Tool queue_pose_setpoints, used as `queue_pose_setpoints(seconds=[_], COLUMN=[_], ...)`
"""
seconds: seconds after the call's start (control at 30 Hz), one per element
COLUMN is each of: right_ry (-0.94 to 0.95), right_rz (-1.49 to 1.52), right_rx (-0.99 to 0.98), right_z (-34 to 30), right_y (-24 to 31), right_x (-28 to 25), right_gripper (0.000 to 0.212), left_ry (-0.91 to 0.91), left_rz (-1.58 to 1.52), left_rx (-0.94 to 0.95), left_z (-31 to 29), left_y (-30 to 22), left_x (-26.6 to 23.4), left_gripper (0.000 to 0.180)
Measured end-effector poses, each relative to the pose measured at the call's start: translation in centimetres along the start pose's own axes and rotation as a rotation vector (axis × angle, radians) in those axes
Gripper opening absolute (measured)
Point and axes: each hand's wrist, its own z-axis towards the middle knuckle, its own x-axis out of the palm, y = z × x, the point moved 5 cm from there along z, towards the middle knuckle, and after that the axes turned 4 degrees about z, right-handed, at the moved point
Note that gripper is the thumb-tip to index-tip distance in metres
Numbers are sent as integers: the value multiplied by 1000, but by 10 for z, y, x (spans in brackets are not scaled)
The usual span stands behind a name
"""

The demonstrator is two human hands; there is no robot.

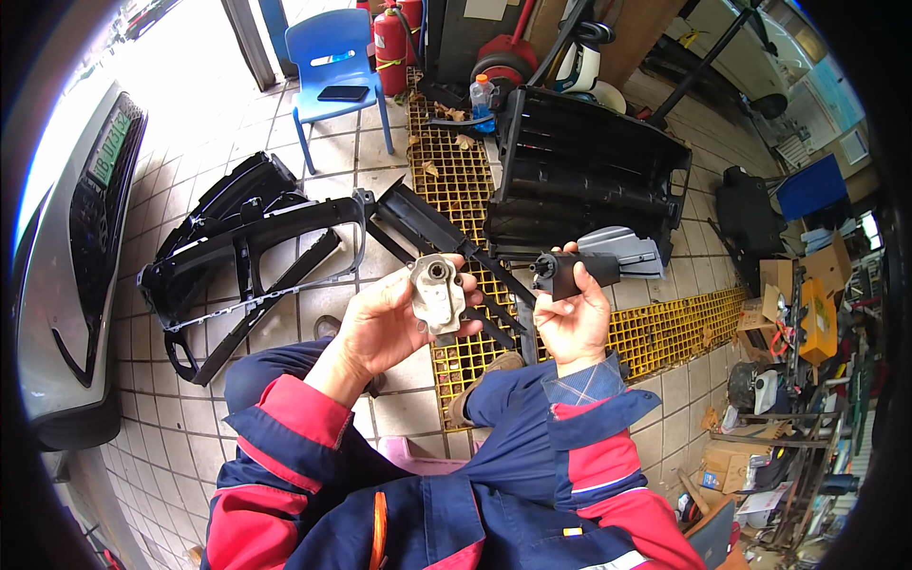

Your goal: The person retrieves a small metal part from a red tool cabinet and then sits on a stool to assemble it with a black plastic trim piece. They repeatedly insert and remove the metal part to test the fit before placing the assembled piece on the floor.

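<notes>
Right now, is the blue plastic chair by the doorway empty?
No: a flat black phone-like object lies on the seat of the blue plastic chair, far beyond both hands.

Car workshop: bumper parts, floor grating

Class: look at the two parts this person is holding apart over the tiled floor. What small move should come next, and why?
Probably bring the black cylindrical part in the right hand leftward to the round hole in the grey metal bracket, which the left hand holds facing up. The two are apart, and the cylinder's end points toward the bracket.
</notes>
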Motion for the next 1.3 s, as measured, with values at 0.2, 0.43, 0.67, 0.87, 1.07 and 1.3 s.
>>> queue_pose_setpoints(seconds=[0.2, 0.43, 0.67, 0.87, 1.07, 1.3], right_ry=[12, -10, 24, 14, 5, 29], right_rz=[-9, -54, -81, -103, -125, -349], right_rx=[-17, -37, -32, -41, -41, -75], right_z=[1, 1, 2, 1, -1, -3], right_y=[4, 5, 4, 3, 2, -6], right_x=[-2, 0, -1, 1, 3, 12], right_gripper=[32, 31, 30, 30, 34, 37], left_ry=[-85, 44, 13, -51, -119, -287], left_rz=[1958, 2363, 2409, 2408, 1798, 231], left_rx=[384, 661, 705, 784, 484, 130], left_z=[-10, -14, -19, -21, -20, -5], left_y=[-3, 38, 39, 35, 22, 27], left_x=[36, 56, 57, 64, 46, -12], left_gripper=[67, 43, 40, 42, 62, 65])
